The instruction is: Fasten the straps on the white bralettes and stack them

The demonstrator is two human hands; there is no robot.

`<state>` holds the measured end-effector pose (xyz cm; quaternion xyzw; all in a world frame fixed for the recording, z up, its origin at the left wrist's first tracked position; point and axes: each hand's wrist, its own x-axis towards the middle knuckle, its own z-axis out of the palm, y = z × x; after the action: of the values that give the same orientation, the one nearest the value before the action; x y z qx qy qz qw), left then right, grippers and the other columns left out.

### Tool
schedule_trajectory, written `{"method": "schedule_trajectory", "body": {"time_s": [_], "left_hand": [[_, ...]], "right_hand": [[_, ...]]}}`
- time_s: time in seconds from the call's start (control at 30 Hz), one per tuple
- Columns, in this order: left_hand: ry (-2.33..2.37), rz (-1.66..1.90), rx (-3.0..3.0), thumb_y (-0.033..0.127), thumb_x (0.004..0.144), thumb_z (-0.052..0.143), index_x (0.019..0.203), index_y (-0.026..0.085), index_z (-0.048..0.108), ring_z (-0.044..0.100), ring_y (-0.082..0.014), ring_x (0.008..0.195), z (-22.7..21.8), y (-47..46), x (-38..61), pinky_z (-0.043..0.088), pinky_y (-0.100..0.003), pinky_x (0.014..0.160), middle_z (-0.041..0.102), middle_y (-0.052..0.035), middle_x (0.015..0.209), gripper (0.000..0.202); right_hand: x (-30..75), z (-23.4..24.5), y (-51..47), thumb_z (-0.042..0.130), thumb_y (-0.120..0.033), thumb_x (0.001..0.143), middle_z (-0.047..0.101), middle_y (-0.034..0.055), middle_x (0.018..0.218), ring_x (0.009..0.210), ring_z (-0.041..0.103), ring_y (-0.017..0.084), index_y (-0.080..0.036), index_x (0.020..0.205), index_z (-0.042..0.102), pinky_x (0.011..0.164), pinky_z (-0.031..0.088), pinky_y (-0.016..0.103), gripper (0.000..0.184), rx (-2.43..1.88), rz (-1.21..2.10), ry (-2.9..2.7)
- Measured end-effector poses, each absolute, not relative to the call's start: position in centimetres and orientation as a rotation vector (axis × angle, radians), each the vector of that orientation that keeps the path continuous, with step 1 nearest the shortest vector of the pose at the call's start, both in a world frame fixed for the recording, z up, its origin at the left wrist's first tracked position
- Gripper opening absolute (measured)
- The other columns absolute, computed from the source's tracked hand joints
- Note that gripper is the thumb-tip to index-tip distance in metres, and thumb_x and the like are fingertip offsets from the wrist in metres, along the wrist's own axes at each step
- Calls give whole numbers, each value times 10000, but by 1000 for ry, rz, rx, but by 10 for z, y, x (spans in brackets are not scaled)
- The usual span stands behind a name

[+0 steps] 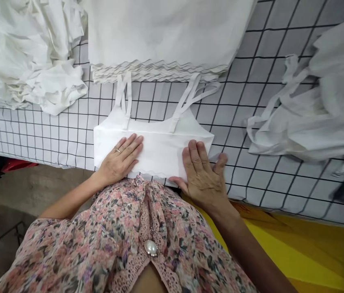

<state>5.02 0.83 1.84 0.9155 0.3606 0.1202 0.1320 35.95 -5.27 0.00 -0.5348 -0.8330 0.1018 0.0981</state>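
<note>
A white strappy camisole top [159, 148] lies flat before me, its body forming a wide, short band with a wavy edge toward me. Its thin straps point away, their ends reaching a stack of white garments. My left hand [119, 158] rests flat on the left part of the band, fingers together and stretched out, a ring on one finger. On the right part lies my right hand [204, 173], palm down with fingers extended, the little finger and thumb spread. Neither hand grasps the cloth.
Beyond the top lies a neat stack of white garments [162, 36] with wavy edges. A heap of crumpled white cloth [22, 49] sits at the left, and loose white strappy garments [321, 106] at the right. The table has a white, black-gridded cover [245, 93]. Yellow material [306, 244] shows below its edge.
</note>
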Motion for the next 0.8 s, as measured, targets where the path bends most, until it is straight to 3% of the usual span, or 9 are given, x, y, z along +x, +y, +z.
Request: {"method": "schedule_trajectory", "body": {"time_s": [0.1, 0.17, 0.23, 0.3, 0.37, 0.5, 0.63, 0.73, 0.8], "left_hand": [[1055, 349, 2665, 209, 1118, 553, 1776, 133, 84, 228, -266, 1708, 20, 9, 49, 394, -507, 1393, 442, -171, 1735, 811], [1055, 372, 2666, 212, 1115, 564, 1775, 137, 114, 255, -271, 1704, 20, 11, 49, 389, -504, 1395, 437, -167, 1736, 802], [1052, 385, 2661, 209, 1115, 562, 1775, 147, 133, 270, -274, 1700, 20, 12, 49, 389, -505, 1394, 429, -160, 1741, 789], [1047, 389, 2658, 206, 1115, 559, 1774, 150, 152, 279, -274, 1699, 21, 13, 49, 385, -501, 1393, 430, -160, 1740, 777], [1041, 395, 2656, 202, 1110, 566, 1771, 140, 172, 282, -274, 1700, 22, 14, 49, 376, -494, 1396, 444, -170, 1732, 772], [1047, 397, 2630, 204, 1105, 577, 1764, 143, 218, 308, -278, 1694, 24, 12, 47, 384, -495, 1388, 473, -178, 1716, 753], [1047, 534, 2529, 168, 1076, 617, 1690, 206, 399, 437, -295, 1645, 27, 17, 52, 496, -542, 1298, 591, -158, 1636, 653], [1001, 676, 2440, 106, 1037, 646, 1544, 223, 548, 676, -269, 1409, 29, 31, 69, 628, -501, 1117, 735, -127, 1431, 530], [973, 710, 2414, 97, 1035, 642, 1460, 198, 593, 732, -237, 1206, 28, 43, 86, 659, -442, 993, 762, -128, 1303, 439]], "right_hand": [[364, 3, -53, 431, -446, 1137, 437, 302, 1690, 1580, 488, 398, -75, 1773, 89, 1310, 183, 728, 812, -1572, 227, -2434], [364, 5, -48, 481, -370, 1126, 557, 258, 1624, 1520, 560, 377, -123, 1729, 304, 1298, 228, 702, 675, -1527, 194, -2344], [363, 5, -37, 553, -281, 1097, 713, 171, 1474, 1395, 659, 333, -195, 1545, 566, 1273, 305, 643, 457, -1497, 162, -2205], [360, 6, -23, 608, -237, 1067, 791, 103, 1321, 1278, 697, 295, -226, 1330, 696, 1244, 347, 592, 277, -1519, 132, -2092], [357, 5, -8, 632, -268, 1058, 794, 96, 1264, 1257, 665, 305, -223, 1270, 723, 1232, 332, 602, 235, -1580, 122, -2062], [354, 1, 13, 624, -468, 1052, 724, 137, 1208, 1240, 570, 369, -212, 1320, 718, 1207, 264, 707, 382, -1722, 155, -2109], [354, -1, 19, 637, -504, 1025, 674, 128, 1113, 1164, 533, 354, -209, 1071, 730, 1164, 290, 708, 312, -1738, 251, -2119], [353, 1, 21, 646, -479, 1019, 675, 123, 1117, 1151, 531, 349, -203, 1086, 712, 1157, 290, 703, 292, -1732, 303, -2110], [351, 3, 24, 630, -473, 1027, 671, 99, 1039, 1112, 538, 334, -204, 1084, 700, 1147, 302, 694, 284, -1736, 330, -2108]]}}
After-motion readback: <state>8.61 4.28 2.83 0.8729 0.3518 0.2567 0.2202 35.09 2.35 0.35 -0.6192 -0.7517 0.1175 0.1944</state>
